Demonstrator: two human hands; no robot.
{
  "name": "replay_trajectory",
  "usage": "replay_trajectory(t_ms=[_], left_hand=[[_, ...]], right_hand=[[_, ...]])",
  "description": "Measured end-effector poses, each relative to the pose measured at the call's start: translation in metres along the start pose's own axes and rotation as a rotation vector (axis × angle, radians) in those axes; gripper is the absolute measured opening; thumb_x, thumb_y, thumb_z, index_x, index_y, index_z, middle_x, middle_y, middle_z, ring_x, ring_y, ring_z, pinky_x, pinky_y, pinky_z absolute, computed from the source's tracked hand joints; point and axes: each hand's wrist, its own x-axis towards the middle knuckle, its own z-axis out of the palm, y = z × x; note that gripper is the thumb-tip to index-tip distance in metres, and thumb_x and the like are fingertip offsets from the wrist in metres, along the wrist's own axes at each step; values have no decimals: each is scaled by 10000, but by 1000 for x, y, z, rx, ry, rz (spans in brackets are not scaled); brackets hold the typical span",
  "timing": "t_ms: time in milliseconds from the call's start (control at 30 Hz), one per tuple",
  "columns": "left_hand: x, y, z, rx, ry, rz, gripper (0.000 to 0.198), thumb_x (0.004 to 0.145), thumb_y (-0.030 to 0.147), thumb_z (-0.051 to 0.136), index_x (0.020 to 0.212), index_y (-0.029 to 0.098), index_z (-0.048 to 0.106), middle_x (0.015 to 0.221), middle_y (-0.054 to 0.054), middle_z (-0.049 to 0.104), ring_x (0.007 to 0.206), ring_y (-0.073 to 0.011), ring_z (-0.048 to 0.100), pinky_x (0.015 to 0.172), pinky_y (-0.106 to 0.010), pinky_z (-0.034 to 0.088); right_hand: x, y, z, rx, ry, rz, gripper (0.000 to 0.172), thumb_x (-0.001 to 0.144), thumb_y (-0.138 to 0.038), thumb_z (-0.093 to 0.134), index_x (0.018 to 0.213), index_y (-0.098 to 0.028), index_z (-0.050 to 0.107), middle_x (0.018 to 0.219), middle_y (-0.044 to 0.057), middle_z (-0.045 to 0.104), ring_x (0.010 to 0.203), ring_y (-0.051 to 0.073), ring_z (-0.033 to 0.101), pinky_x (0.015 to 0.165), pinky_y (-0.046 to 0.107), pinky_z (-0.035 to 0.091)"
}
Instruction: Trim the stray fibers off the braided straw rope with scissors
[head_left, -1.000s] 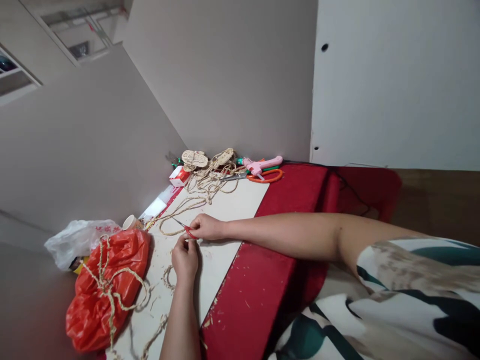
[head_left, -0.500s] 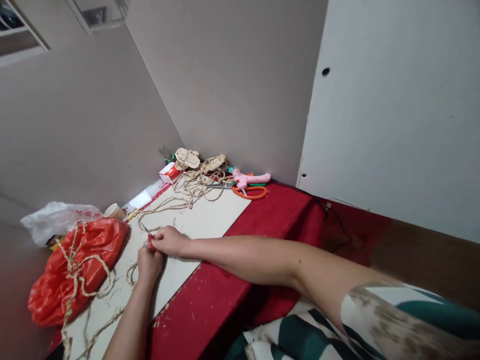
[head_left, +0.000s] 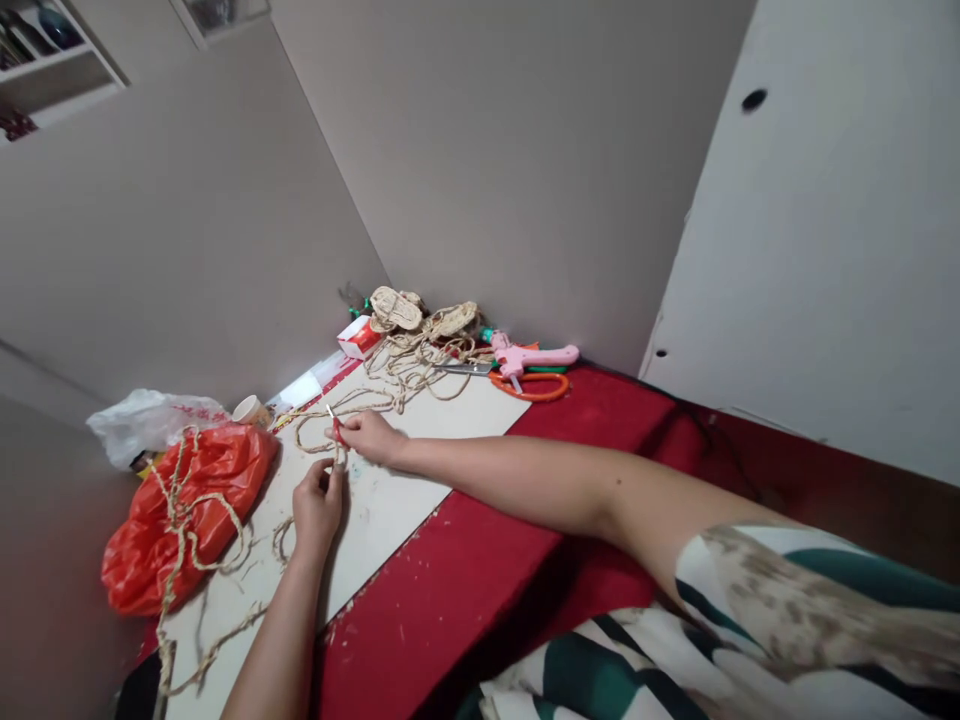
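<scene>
My right hand (head_left: 373, 438) is closed around small scissors (head_left: 337, 430) with red handles, their short blades pointing up and left. Just below, my left hand (head_left: 316, 502) pinches a piece of braided straw cord (head_left: 340, 457) between thumb and fingers. The cord's top end reaches the scissors; whether the blades touch it, I cannot make out. A loop of straw cord (head_left: 306, 432) lies on the white board beyond my hands. Another small coil (head_left: 282, 540) rests beside my left wrist, partly hidden by it.
A red plastic bag (head_left: 217, 470) with straw cord over it lies left. Behind it are a clear bag (head_left: 150, 425) and paper cup (head_left: 251, 411). Woven straw soles (head_left: 396, 308), a pink glue gun (head_left: 536, 358) and orange-handled scissors (head_left: 529, 386) sit at the back against the partition.
My hands have separated slightly, the right with the scissors now above the left, showing cord between them. The whole view has shifted, moving the table things rightward.
</scene>
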Motion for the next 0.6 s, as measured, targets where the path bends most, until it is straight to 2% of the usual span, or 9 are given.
replay_trajectory(t_ms=[133,300,467,600], left_hand=[[2,-1,4,-49,17,19,339,818,455,556,927,164,689,547,25,554,500,-150,501,560,-270,403],[7,-1,9,-108,72,21,293,801,385,584,966,164,682,550,32,549,528,-159,525,597,-279,409],[9,-1,13,-148,114,22,250,782,313,607,986,172,643,560,46,551,550,-162,547,629,-283,412],[9,2,12,-168,159,61,245,809,303,584,1018,176,611,591,42,564,580,-166,565,666,-290,426]], right_hand=[[-4,0,-3,-28,39,-72,585,682,-638,633,474,-202,305,487,-77,231,516,58,223,506,244,186],[-2,6,-10,-106,100,-147,595,647,-628,668,460,-199,300,493,-73,232,535,62,245,530,243,216],[11,12,-20,-176,275,-117,515,765,-570,588,475,-187,402,452,-73,272,509,66,260,531,248,212],[15,12,-21,-218,299,-131,499,746,-432,658,434,-175,365,434,-80,264,504,52,263,528,235,202]])
